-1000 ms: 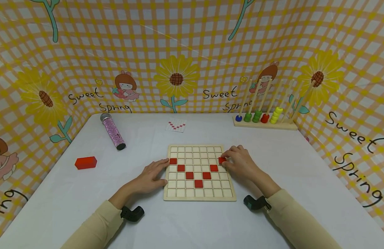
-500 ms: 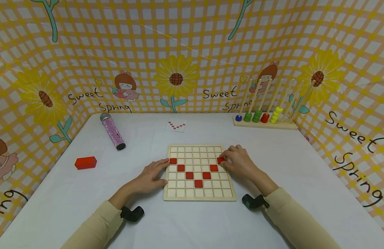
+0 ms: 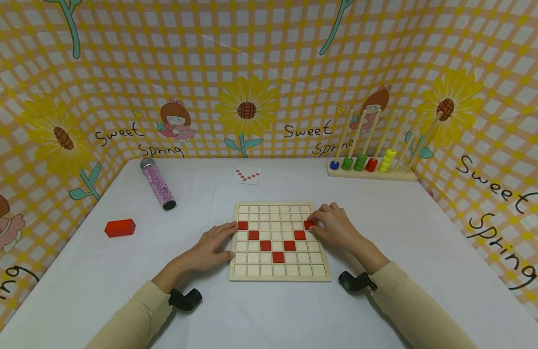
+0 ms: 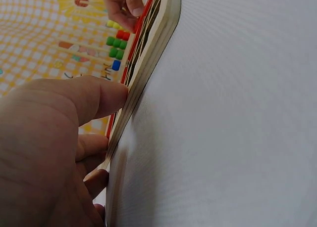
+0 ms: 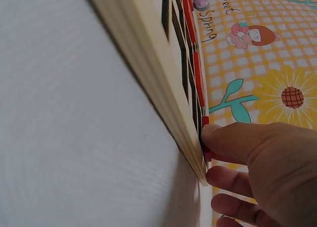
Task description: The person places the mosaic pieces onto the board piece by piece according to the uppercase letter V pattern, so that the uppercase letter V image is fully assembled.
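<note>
A light wooden grid board [image 3: 279, 279] lies flat on the table, with several red square tiles set in its cells in a V shape. My left hand [image 3: 208, 249] steadies the board's left side, thumb and fingertips against the edge; the left wrist view shows the thumb [image 4: 111, 99] on the wooden rim. At the right end of the V, my right hand [image 3: 336, 228] pinches a red tile [image 3: 308, 224] between thumb and index finger, over the rightmost column. In the right wrist view the thumb [image 5: 230, 140] presses on that tile [image 5: 206, 157], partly covering it.
Behind the board lies a small card [image 3: 247, 175] printed with a red V. A pink glitter microphone [image 3: 159, 185] and a red block [image 3: 120, 228] are at left. A bead abacus with upright pegs [image 3: 371, 175] stands at back right, before the patterned cloth wall.
The right hand and its red tile have shifted slightly left into the rightmost column. The left hand and the board have stayed in place.
</note>
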`<state>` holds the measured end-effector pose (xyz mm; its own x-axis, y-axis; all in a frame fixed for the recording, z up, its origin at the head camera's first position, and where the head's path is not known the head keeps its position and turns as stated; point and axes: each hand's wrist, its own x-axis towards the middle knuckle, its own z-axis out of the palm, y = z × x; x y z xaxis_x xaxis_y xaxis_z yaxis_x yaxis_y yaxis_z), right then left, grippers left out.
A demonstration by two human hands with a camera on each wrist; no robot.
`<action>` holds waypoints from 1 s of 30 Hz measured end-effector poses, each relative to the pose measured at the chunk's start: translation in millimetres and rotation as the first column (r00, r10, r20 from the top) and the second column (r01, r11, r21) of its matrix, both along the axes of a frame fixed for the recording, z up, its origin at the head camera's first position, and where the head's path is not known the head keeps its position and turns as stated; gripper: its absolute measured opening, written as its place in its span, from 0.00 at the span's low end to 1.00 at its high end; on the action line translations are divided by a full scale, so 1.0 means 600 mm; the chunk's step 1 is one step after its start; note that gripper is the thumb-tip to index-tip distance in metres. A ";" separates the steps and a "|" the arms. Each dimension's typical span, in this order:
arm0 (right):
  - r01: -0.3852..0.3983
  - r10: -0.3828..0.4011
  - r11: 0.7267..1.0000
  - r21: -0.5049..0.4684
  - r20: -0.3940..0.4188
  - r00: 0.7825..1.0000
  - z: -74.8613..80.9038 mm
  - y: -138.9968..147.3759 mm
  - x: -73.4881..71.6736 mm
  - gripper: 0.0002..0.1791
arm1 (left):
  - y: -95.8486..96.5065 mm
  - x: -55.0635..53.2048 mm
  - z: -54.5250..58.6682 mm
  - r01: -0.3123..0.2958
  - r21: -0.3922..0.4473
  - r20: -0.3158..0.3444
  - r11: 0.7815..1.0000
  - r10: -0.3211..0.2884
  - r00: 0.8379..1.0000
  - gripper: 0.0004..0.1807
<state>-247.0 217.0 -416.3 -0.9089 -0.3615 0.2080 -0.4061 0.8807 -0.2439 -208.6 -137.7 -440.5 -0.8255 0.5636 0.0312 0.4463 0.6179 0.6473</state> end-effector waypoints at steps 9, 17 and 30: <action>-0.020 0.020 1.000 0.006 -0.008 1.000 -0.002 0.002 0.000 0.13 | 0.000 -0.001 -0.002 -0.005 -0.013 -0.005 1.000 0.005 1.000 0.37; -0.015 0.015 1.000 0.000 -0.035 0.999 0.003 0.001 0.005 0.13 | -0.001 0.001 -0.001 -0.002 -0.009 0.004 1.000 0.002 1.000 0.38; -0.033 0.029 0.999 -0.033 -0.097 0.995 0.024 0.003 0.030 0.13 | -0.002 0.002 0.006 -0.008 -0.015 0.018 1.000 0.008 1.000 0.37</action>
